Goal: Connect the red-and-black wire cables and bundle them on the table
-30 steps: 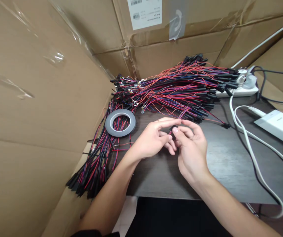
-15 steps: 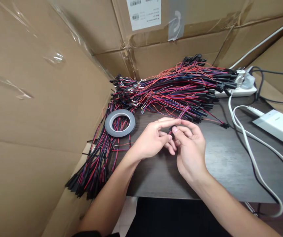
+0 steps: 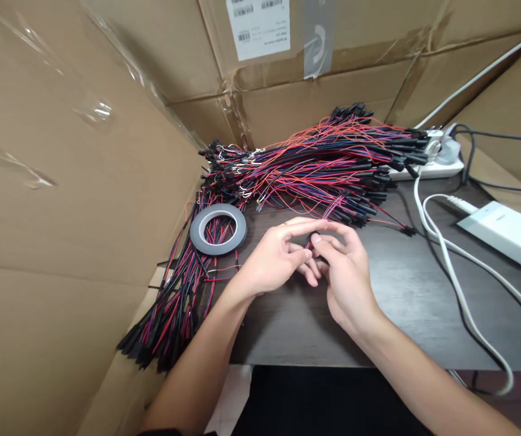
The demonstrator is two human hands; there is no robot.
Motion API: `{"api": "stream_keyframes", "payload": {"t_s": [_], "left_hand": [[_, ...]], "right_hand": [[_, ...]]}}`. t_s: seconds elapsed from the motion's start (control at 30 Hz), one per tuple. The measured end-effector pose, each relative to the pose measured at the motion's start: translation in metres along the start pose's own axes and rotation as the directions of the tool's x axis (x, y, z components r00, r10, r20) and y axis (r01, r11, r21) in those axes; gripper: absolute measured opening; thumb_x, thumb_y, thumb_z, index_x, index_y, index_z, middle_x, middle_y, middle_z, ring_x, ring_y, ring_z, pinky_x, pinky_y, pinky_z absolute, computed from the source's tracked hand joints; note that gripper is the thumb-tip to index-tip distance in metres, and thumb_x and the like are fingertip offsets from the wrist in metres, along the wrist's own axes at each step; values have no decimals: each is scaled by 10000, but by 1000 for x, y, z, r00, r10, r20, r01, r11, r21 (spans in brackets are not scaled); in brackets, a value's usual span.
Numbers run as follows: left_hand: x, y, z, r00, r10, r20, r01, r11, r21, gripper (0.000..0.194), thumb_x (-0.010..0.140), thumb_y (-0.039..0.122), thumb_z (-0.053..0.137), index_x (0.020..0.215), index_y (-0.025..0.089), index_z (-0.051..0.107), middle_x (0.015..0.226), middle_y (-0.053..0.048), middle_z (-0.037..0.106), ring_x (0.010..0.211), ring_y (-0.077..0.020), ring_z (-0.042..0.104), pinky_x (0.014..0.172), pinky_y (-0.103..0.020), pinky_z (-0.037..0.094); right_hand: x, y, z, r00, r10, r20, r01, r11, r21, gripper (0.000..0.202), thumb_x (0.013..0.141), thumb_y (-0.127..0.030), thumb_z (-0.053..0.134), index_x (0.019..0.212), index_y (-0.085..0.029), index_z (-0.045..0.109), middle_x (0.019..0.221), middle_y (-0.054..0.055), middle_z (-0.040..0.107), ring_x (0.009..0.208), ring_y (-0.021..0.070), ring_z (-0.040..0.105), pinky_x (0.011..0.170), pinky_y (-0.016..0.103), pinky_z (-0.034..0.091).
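Over the dark table, my left hand (image 3: 275, 259) and my right hand (image 3: 348, 266) meet at the fingertips. Between them they pinch a thin wire harness (image 3: 314, 238); a short black section and a bit of red wire show, while the fingers hide most of it. My right thumb presses on the black section. The left thumb and fingers close around its lower part. Left of my hands, a roll of black tape (image 3: 197, 238) rests on a bundle of red, purple and black wire harnesses (image 3: 169, 318). Behind my hands lies a large pile of similar harnesses (image 3: 315, 157).
Cardboard walls (image 3: 119, 200) close in the left and back. To the right, a white power strip (image 3: 442, 168), a white adapter box (image 3: 510, 233) and a looping white cable (image 3: 458, 281) occupy the table (image 3: 406, 303). One black connector (image 3: 408, 231) sticks out from the pile.
The whole view has shifted slightly. My hands keep nearly the same pose around the wire harness, with the right fingers a little more curled in. The tape roll and piles have stayed put.
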State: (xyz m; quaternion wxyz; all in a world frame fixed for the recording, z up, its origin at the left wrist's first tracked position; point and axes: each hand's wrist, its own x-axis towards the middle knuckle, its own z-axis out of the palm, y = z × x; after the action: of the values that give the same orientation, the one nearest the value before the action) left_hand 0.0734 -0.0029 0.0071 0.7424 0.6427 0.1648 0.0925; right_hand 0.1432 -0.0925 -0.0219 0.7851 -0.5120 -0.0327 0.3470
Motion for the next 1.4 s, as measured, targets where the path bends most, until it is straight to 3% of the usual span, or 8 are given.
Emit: {"api": "stream_keyframes", "payload": {"t_s": [0.13, 0.3, 0.37, 0.47, 0.57, 0.7, 0.8, 1.4], "left_hand": [[-3, 4, -8, 999, -34, 13, 34, 998, -46, 434, 773, 71, 608, 1196, 154, 662, 1458, -172, 429, 590, -101, 686, 496, -230, 576], [-3, 4, -16, 984, -100, 150, 111, 991, -68, 451, 770, 65, 611, 1204, 175, 659, 1438, -174, 478, 599, -109, 692, 498, -227, 572], [-3, 2, -17, 972, -120, 202, 139, 987, -80, 438, 766, 60, 611, 1184, 178, 673, 1449, -173, 464, 594, -102, 689, 498, -222, 572], [-1, 0, -17, 958, -165, 235, 186, 980, -72, 439, 758, 57, 615, 1174, 177, 686, 1442, -177, 458, 599, -106, 694, 500, -216, 574], [0, -2, -19, 945, -200, 260, 219, 975, -45, 455, 760, 63, 611, 1185, 205, 689, 1409, -160, 479, 620, -106, 696, 507, -208, 574], [1, -1, -20, 928, -236, 287, 255, 966, -31, 456, 773, 59, 588, 1177, 240, 698, 1407, -140, 460, 624, -94, 694, 515, -207, 572], [2, -1, -21, 907, -271, 322, 293, 956, -23, 467, 782, 60, 576, 1193, 251, 688, 1401, -146, 466, 628, -103, 699, 520, -223, 572], [3, -5, -17, 946, -294, 138, 305, 950, -70, 375, 760, 44, 576, 1127, 120, 573, 989, -104, 674, 529, -116, 663, 470, -223, 518]], "right_hand": [[11, -11, -21, 977, -213, -27, 204, 959, -197, 389, 689, -309, 755, 1001, -209, 545, 789, -13, 599, 589, 118, 529, 401, 201, 357], [50, -64, -47, 638, -662, 393, 753, 432, -496, 134, 770, -191, 672, 893, -216, 628, 829, 32, 644, 745, 184, 594, 673, 334, 469], [64, -86, -46, 458, -537, 708, 876, 136, -463, 71, 777, -194, 656, 845, -214, 663, 864, 56, 688, 837, 224, 610, 801, 388, 461], [78, -100, -36, 335, -1, 942, 930, 163, -330, 107, 828, -225, 597, 825, -191, 699, 844, 61, 715, 822, 218, 636, 788, 361, 469], [85, -98, -29, 350, 395, 849, 820, 309, -482, 151, 840, -259, 599, 814, -169, 718, 712, 27, 693, 625, 160, 600, 599, 275, 450], [92, -91, -30, 430, 501, 751, 603, 461, -652, 165, 773, -324, 674, 759, -163, 709, 632, 7, 667, 553, 138, 555, 517, 239, 406], [95, -91, -33, 397, 573, 717, 494, 525, -693, 148, 745, -305, 700, 748, -160, 731, 654, 18, 686, 571, 136, 561, 532, 235, 413], [91, -82, -31, 528, 465, 710, 454, 552, -699, 149, 693, -279, 666, 625, -191, 765, 537, -1, 648, 480, 116, 475, 482, 242, 360]]}}
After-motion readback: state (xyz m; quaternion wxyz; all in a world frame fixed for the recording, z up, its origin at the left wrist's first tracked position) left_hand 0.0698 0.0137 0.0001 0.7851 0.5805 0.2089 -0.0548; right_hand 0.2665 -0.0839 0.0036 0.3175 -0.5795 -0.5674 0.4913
